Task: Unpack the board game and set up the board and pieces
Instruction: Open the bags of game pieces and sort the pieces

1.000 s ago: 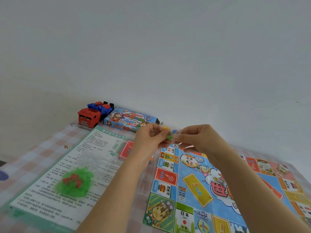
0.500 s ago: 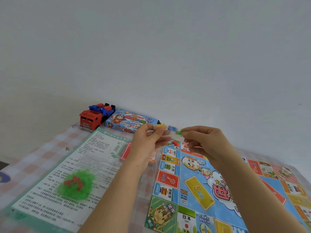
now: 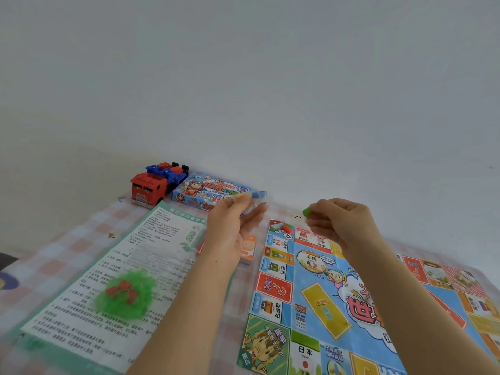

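The paper game board [image 3: 324, 299] lies unfolded on the right of the table. My right hand [image 3: 341, 226] pinches a small green pawn [image 3: 307, 211] above the board's far corner. To its left, my left hand [image 3: 232, 228] holds a small clear bag with a yellow and a blue pawn [image 3: 254, 195] sticking out at the fingertips. A red pawn [image 3: 285, 228] lies on the board's corner square. The game box [image 3: 211, 190] lies at the back. A rules sheet [image 3: 121, 266] on the left carries a heap of green and red pieces [image 3: 124, 293].
A red and blue toy truck [image 3: 154, 185] stands beside the box at the back left. Cards [image 3: 247, 249] lie between the sheet and the board, partly behind my left wrist. A checked cloth [image 3: 67, 239] covers the table, and a white wall rises right behind it.
My hands have drawn apart. The right hand has pulled the green pawn away to the right, while the left hand keeps the bag with the yellow and blue pawns.
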`<state>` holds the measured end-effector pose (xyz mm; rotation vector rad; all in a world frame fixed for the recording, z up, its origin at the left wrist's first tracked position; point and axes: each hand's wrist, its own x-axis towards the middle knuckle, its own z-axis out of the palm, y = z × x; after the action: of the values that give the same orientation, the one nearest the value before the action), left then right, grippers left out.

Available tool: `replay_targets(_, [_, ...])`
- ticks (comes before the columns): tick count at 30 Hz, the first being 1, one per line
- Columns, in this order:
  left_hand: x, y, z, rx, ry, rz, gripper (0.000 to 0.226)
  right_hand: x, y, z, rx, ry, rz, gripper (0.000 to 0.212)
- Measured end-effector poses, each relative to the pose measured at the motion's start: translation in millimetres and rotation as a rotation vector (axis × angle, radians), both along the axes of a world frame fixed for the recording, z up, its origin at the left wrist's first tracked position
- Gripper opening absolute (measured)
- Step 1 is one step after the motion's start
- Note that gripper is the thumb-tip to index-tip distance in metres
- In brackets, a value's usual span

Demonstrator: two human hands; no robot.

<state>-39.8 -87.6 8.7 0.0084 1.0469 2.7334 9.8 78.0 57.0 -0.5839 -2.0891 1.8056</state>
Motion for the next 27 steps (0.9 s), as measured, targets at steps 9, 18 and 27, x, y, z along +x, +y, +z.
replay_targets(9, [1, 2, 2, -0.013, 0.0, -0.033, 0.003, -34, 2, -32, 0.285, -0.199, 0.052, 0.009])
replay_targets(18, [1, 2, 0, -0.046, -0.01, -0.045, 0.007, -54, 0, -32, 0.732, -0.219, 0.225, 0.015])
replay_targets(27, [1, 2, 0, -0.066, -0.001, -0.05, 0.003, -61, 2, -47, 0.918, -0.268, 0.307, 0.018])
